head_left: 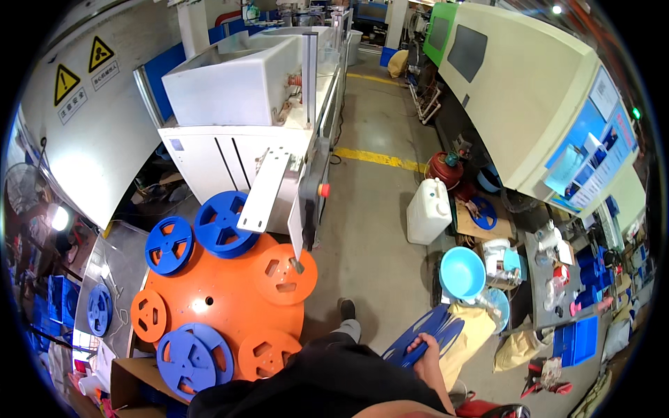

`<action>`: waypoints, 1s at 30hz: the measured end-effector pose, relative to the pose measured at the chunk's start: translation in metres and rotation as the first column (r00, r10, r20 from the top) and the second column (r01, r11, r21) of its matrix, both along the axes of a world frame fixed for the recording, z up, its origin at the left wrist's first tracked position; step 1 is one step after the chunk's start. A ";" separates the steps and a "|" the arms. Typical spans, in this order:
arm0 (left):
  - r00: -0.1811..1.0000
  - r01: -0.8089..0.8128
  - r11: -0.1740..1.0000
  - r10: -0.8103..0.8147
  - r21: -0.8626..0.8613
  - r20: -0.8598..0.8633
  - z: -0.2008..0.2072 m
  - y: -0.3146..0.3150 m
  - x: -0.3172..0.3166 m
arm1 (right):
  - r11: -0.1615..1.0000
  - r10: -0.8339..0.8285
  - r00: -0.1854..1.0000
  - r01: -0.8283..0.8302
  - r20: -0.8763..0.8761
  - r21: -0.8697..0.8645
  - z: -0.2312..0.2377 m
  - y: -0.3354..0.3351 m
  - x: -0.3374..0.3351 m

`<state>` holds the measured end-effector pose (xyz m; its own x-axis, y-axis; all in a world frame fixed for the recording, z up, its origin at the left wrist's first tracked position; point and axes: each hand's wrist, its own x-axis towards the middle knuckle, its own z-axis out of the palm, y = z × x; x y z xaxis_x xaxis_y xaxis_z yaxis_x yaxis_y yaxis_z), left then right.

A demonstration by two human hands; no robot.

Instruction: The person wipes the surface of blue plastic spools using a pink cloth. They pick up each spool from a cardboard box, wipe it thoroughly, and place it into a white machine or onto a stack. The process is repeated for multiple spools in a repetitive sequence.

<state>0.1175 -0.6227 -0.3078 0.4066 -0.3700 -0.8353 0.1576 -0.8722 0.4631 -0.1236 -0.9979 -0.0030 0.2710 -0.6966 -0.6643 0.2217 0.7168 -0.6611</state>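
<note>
My right hand (428, 350) is at the lower middle, its fingers curled closed over the edge of large blue plastic reel discs (403, 343). These discs have cut-out slots and seem to overlap; they hang tilted beside my body, in front of a yellowish sack (468, 338). My left hand is out of sight. To my left is a big round orange table (209, 279). Around its rim stand several stacks of slotted reel discs: a blue stack (226, 223), another blue stack (169, 245), a blue-violet stack (187, 364), and orange discs (285, 274).
A white machine (230, 87) with a flat metal chute (266, 191) stands beyond the orange table. An aisle (380, 195) runs ahead. Along the right are a white jerrycan (428, 212), a light-blue basin (462, 273), a blue crate (575, 341) and a large cream machine (516, 90).
</note>
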 end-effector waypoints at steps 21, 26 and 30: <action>0.659 -0.744 0.659 0.751 0.113 -0.041 0.032 -0.269 0.146 | 0.842 0.537 0.843 -0.537 -0.024 -0.053 -0.044 -0.473 0.562; 0.443 -0.885 0.447 0.894 0.128 -0.059 0.056 -0.367 0.151 | 0.759 0.649 0.761 -0.645 -0.020 0.089 -0.095 -0.585 0.700; 0.279 -0.953 0.283 0.959 0.111 -0.045 0.095 -0.436 0.163 | 0.658 0.750 0.658 -0.734 -0.067 0.168 -0.118 -0.603 0.773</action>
<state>0.2800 -1.0585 -0.2128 0.3666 0.2752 -0.8887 0.9302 -0.0898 0.3559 0.6494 -1.6013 -0.1209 0.5760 -0.2144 -0.7889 -0.4929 0.6788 -0.5443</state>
